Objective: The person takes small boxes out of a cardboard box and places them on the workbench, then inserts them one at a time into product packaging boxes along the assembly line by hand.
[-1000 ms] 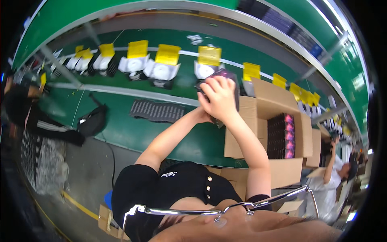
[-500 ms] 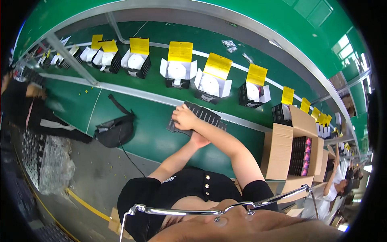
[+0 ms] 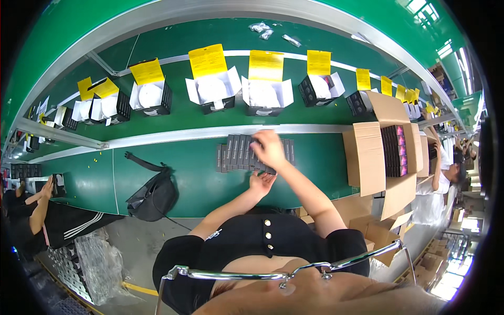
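A row of slim black boxes (image 3: 234, 150) with pale lettering stands side by side on the green bench. My right hand (image 3: 270, 148) is over the middle of the row, its fingers bent around the upper part of one slim black box. Nearer to me, my left hand (image 3: 261, 182) rests palm up against the near ends of the boxes. Its fingers are apart, with the tips partly hidden under the row.
Open black cartons (image 3: 262, 100) with yellow flaps and white round items line the shelf beyond the metal rail (image 3: 184, 135). A black bag (image 3: 153, 197) lies left. An open cardboard box (image 3: 365, 157) holding stacked boxes stands right. People (image 3: 37, 215) work at both sides.
My view has turned, bringing the bench level. The slim boxes, earlier slanted between both hands, now stand upright in the row. My right hand has moved onto its middle, my left to its near side.
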Available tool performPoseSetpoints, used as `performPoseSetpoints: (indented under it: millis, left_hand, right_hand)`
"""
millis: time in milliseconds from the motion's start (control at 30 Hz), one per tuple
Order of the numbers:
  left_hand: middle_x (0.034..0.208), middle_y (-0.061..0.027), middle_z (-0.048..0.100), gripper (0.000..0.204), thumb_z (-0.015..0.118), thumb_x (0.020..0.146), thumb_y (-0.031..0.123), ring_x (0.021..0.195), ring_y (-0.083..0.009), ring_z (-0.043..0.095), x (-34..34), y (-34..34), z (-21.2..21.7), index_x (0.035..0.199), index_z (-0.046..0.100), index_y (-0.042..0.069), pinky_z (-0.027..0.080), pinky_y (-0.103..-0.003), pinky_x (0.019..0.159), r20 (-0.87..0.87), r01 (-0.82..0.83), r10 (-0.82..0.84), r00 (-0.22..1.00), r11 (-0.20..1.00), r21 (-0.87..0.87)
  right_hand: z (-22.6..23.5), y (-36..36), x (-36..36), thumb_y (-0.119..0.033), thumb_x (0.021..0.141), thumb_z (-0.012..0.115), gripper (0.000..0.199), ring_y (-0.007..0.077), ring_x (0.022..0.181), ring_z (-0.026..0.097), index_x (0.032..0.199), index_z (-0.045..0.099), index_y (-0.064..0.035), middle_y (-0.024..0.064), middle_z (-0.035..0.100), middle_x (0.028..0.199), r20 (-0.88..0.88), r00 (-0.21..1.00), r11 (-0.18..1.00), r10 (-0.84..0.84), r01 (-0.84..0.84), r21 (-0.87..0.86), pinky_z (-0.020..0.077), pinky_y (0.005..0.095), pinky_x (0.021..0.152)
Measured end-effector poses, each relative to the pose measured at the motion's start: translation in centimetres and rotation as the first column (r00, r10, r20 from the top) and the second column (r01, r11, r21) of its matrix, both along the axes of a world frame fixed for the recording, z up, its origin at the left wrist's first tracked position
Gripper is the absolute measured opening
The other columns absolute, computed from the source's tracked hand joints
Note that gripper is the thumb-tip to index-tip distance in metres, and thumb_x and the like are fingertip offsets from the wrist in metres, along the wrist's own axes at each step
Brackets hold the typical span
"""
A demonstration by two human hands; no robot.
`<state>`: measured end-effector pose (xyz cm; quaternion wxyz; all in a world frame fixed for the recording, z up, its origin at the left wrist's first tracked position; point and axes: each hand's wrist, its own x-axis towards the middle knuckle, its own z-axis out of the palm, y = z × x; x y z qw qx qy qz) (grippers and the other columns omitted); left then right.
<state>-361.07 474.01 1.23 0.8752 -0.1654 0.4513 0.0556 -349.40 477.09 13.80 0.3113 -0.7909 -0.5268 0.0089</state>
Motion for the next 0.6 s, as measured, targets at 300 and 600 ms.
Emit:
performPoseSetpoints:
  millis: [300,600]
  left_hand:
    - [0.151,-0.0349,0.021,0.087,0.041,0.099,0.053,0.142,-0.0488,0.025,-3.8,4.4,5.0,0.151,0.005,-0.007,0.023,-0.056,0.119,0.102,-0.122,0.126,0.987,0.991,-0.046]
    - [0.149,-0.0261,0.035,0.061,0.033,0.101,0.044,0.139,-0.0416,0.033,-1.7,7.9,6.4,0.143,0.038,0.0,0.018,-0.059,0.118,0.244,-0.01,-0.04,0.969,0.979,0.202]
  right_hand:
    - [-7.7,-6.7,5.9,-0.036,0.069,0.088,0.09,0.0235,0.094,0.066,0.14,0.047,0.0033,0.0232,0.06,0.123,-0.607,0.78,0.951,-0.154,-0.049,-0.305,0.0539,0.0348,0.081]
    - [-6.9,-4.1,7.5,-0.029,0.068,0.089,0.082,0.0216,0.078,0.065,0.135,0.051,-0.002,0.0173,0.065,0.103,-0.652,0.744,0.947,-0.144,-0.088,-0.309,0.0529,0.0332,0.068]
